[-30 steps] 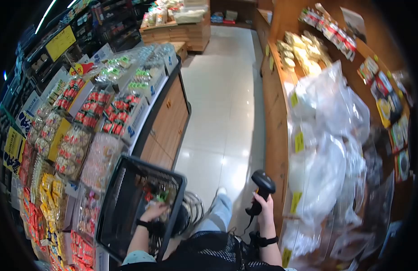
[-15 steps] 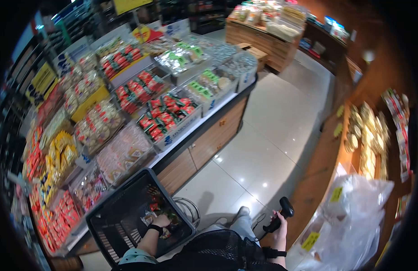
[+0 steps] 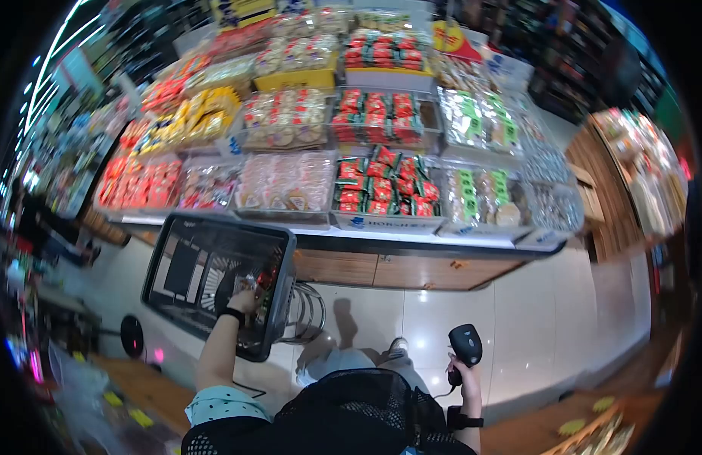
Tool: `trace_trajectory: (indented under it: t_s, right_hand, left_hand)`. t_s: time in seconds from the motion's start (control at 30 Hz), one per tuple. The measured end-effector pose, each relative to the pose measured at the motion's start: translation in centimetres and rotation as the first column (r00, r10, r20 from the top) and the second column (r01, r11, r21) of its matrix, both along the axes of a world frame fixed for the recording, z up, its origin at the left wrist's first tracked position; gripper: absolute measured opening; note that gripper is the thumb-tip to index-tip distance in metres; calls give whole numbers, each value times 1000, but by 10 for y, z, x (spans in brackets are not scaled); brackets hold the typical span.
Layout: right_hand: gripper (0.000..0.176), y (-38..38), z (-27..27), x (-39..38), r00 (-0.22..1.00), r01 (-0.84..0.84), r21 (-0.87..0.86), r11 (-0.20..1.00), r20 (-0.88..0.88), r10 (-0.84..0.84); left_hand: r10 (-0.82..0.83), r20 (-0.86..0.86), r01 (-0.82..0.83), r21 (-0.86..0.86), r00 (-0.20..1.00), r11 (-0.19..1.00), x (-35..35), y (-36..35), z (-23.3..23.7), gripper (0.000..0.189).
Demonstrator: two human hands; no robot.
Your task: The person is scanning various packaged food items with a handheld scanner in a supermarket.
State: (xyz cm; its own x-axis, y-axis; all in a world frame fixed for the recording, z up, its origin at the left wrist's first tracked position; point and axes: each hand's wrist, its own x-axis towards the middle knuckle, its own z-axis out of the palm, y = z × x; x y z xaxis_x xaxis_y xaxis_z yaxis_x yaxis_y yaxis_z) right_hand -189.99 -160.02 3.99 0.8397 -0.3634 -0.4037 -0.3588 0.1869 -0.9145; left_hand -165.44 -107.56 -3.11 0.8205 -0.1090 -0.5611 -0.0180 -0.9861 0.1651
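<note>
A dark grey plastic basket (image 3: 285, 303) stands tilted in front of the display counter. My left hand (image 3: 246, 301) reaches down into it, beside small packages (image 3: 266, 279) with red and green on them; its fingers are too small and hidden to make out. My right hand (image 3: 463, 370) is wrapped round the handle of a black handheld scanner (image 3: 465, 345), whose head points up. A cable runs from the bottom of the handle. Black bands circle both wrists.
Bins of red packets (image 3: 381, 182), yellow packets (image 3: 207, 110) and pale packs (image 3: 286, 182) fill the counter. A round metal stool frame (image 3: 309, 312) stands right of the basket. A wooden stand (image 3: 610, 189) is at the right. A person (image 3: 51, 227) is at the far left.
The view has swung left, so the counter now lies straight ahead and level. My left hand is still inside the basket, and my right hand still holds the scanner.
</note>
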Motion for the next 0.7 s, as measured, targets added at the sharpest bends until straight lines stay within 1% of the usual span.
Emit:
trace_trajectory:
  t_s: [0.03, 0.1, 0.13, 0.17, 0.23, 0.3, 0.33, 0.37, 0.43, 0.47, 0.5, 0.53, 0.57, 0.6, 0.63, 0.7]
  right_hand:
    - [23, -15, 3, 7, 995, -82, -46, 996, -60, 80]
    - [25, -27, 37, 29, 984, -177, 87, 980, 12, 177]
    - [26, -31, 44, 38, 985, -173, 140, 975, 8, 174]
    - [27, -38, 45, 48, 977, -210, 147, 967, -14, 214]
    - [27, -47, 41, 65, 954, -283, 156, 946, -60, 295]
    - [27, -42, 46, 87, 941, -324, 162, 932, -45, 334]
    - [28, -36, 50, 99, 939, -335, 168, 927, -26, 344]
    - [28, -27, 55, 110, 931, -353, 170, 920, -29, 363]
    - [27, -8, 63, 134, 944, -329, 197, 924, 36, 328]
    - [27, -1, 62, 146, 937, -350, 173, 921, 63, 344]
    - [27, 8, 61, 159, 931, -365, 174, 915, 63, 360]
    - [28, 17, 58, 171, 931, -365, 142, 920, 74, 357]
    - [30, 26, 58, 183, 931, -362, 107, 926, 82, 355]
    - [30, 36, 60, 195, 926, -377, 102, 921, 75, 370]
    - [30, 45, 62, 209, 906, -422, 93, 902, 78, 416]
    - [31, 65, 69, 235, 881, -471, 77, 879, 76, 466]
  left_hand:
    - [89, 25, -88, -54, 996, 995, -2, -1, -2, 35]
    - [160, 2, -159, -100, 987, 982, -8, -7, 2, 38]
    - [230, 5, -229, -57, 973, 972, -12, -12, 0, 40]
    - [293, 15, -293, -18, 956, 956, -13, -18, -4, 43]
    - [342, 31, -343, 84, 939, 936, -24, -20, -13, 49]
    - [305, -6, -305, 31, 952, 952, -31, -26, -7, 55]
    - [306, -46, -301, 97, 951, 949, -29, -18, -26, 60]
    - [326, -49, -320, 98, 944, 942, -30, -17, -22, 60]
    - [408, -57, -408, -4, 911, 913, -29, -14, -17, 66]
    - [542, 67, -544, 20, 838, 839, -24, 16, -85, 68]
    - [556, 67, -558, 21, 829, 829, -23, 14, -70, 68]
    - [614, 115, -619, 20, 781, 785, -21, 1, -39, 65]
    - [666, 158, -676, 15, 729, 736, -19, -7, -20, 61]
    - [686, 295, -718, 0, 665, 696, -18, -1, -41, 56]
    - [698, 288, -729, -1, 655, 685, -15, 1, -41, 56]
    - [674, 380, -744, 60, 634, 666, -3, 0, -35, 55]
